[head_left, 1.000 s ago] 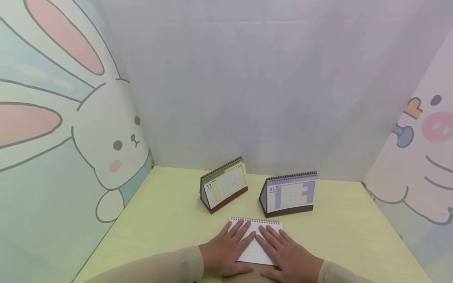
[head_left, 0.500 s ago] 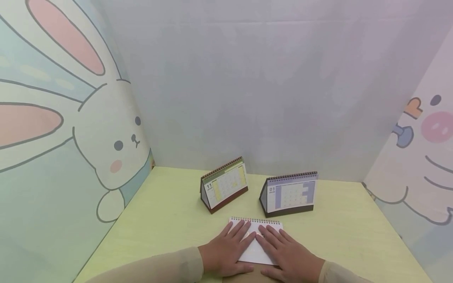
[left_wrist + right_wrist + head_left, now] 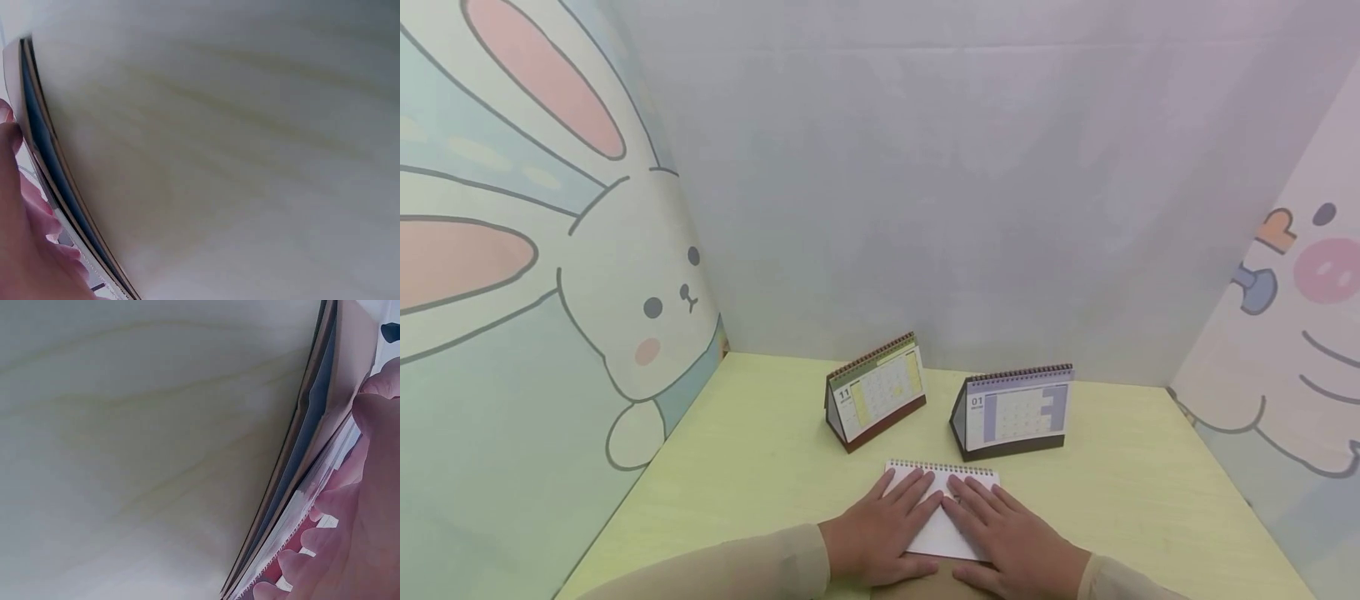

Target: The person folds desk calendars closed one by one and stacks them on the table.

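A desk calendar (image 3: 938, 537) lies flattened on the table, with white pages and a spiral binding along its far edge. Both hands rest on it, palms down. My left hand (image 3: 887, 529) covers the left half with fingers spread and straight. On the right half, my right hand (image 3: 1011, 537) lies the same way, and the two index fingertips nearly meet. Brown board (image 3: 925, 587) shows at the near side, below the pages. From the side, both wrist views show the calendar's folded board layers (image 3: 53, 150) with a narrow bluish gap between them. Most of the printing is hidden under the fingers.
Behind the hands two desk calendars stand upright as tents: a yellow one marked 11 (image 3: 883, 392) on a dark red base, and a purple one marked 01 (image 3: 1018, 415) on a black base. A pale yellow table (image 3: 760, 467) meets cartoon-printed side walls and a grey back curtain (image 3: 925, 183).
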Action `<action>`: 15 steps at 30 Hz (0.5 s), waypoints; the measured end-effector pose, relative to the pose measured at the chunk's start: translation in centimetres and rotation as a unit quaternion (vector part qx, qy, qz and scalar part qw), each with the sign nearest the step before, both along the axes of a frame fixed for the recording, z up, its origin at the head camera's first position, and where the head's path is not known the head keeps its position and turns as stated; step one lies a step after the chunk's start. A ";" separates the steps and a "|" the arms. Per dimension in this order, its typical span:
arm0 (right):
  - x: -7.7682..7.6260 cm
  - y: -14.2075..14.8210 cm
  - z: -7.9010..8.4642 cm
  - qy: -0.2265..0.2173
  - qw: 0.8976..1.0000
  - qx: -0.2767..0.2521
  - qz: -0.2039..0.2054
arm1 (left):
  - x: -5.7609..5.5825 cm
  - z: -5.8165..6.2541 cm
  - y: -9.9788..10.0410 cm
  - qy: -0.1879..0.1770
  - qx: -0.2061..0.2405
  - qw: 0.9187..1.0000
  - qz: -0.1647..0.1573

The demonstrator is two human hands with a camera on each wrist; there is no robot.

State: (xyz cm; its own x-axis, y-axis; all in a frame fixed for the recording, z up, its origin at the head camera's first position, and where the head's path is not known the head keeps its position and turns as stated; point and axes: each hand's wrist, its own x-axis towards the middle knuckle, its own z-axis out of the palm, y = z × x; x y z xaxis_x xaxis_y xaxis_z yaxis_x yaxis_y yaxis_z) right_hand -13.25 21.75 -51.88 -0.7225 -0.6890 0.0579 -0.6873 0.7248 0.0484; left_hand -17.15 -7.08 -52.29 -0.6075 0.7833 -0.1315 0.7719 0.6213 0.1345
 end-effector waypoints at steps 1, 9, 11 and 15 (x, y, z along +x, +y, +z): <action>0.0 0.0 0.0 0.000 1.000 -0.002 -0.001 | 0.0 0.0 0.0 0.002 0.001 1.000 0.000; -0.1 0.1 0.3 -0.014 1.000 -0.017 -0.015 | -0.1 0.1 -0.1 0.019 0.012 1.000 0.009; -0.1 0.2 0.4 -0.018 0.999 -0.018 -0.019 | -0.1 0.2 0.0 0.027 0.015 0.999 0.013; 0.0 0.2 0.4 0.006 1.000 -0.017 -0.013 | 0.0 0.1 0.1 0.038 0.022 0.999 0.028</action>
